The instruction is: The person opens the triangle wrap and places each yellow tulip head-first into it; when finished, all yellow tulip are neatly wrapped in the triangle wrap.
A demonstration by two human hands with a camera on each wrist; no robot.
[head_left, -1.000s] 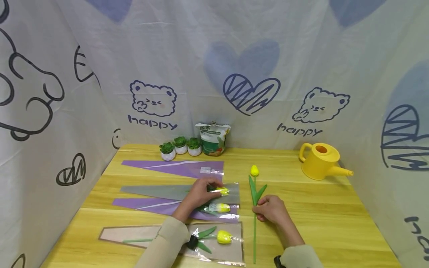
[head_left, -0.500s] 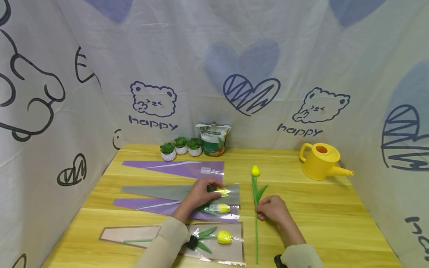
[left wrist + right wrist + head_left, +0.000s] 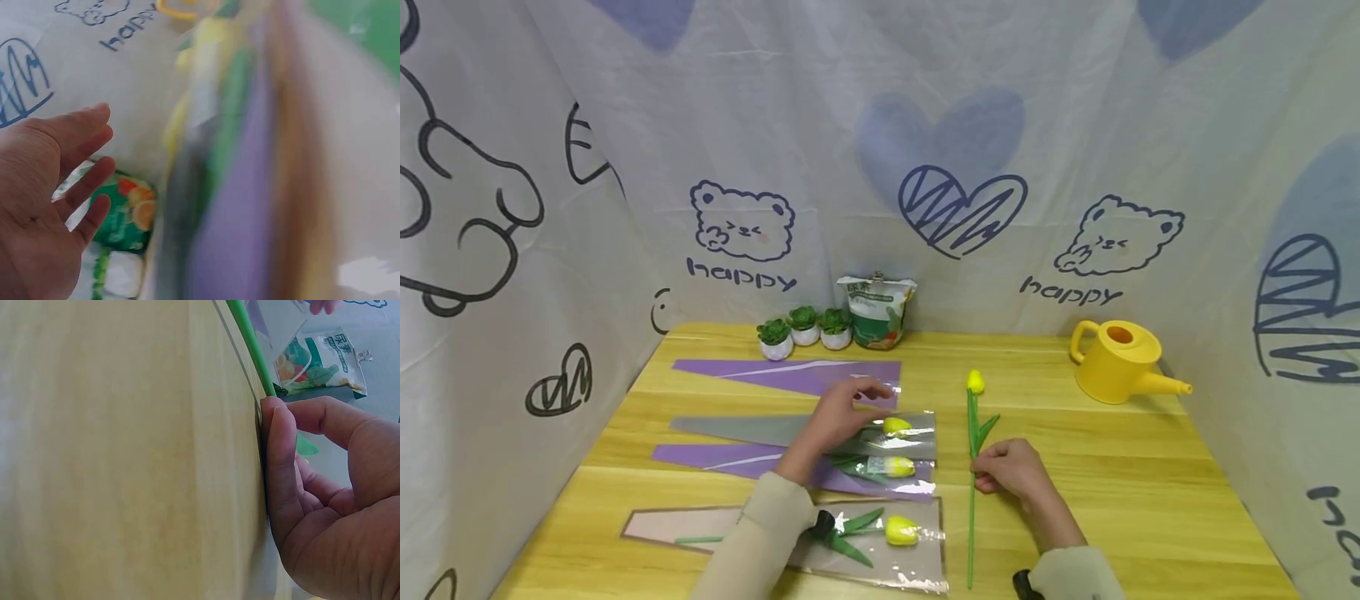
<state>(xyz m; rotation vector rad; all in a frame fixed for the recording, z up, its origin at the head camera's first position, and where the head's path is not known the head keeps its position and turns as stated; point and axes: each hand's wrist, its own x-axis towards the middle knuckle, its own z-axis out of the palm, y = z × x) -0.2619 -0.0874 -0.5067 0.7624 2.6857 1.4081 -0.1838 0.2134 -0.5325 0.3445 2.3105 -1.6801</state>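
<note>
My right hand (image 3: pixel 1011 468) pinches the green stem (image 3: pixel 253 349) of a yellow tulip (image 3: pixel 973 417), which lies lengthwise on the table, bloom pointing away. Over the grey flower sleeve (image 3: pixel 722 427) hovers my left hand (image 3: pixel 837 417), its fingers loosely bent and holding nothing, as the left wrist view also shows. Inside that sleeve a yellow bloom (image 3: pixel 897 427) shows. Just nearer lies a purple sleeve (image 3: pixel 730 458) with another tulip in it. A brown-edged, pale pink sleeve (image 3: pixel 917 571) holds a third tulip (image 3: pixel 902 531), partly covered by my left sleeve.
Farther back lies another purple sleeve (image 3: pixel 775 375), its right end overlapped by my left fingers. Several small potted succulents (image 3: pixel 805 327) and a clipped green-and-white bag (image 3: pixel 880 312) stand at the back. A yellow watering can (image 3: pixel 1116 367) stands back right. Printed cloth (image 3: pixel 955 292) surrounds the table.
My left hand has lifted off the grey sleeve's tulip and moved slightly back and left. My right hand has shifted the loose tulip a little to the right, its bloom turning slightly.
</note>
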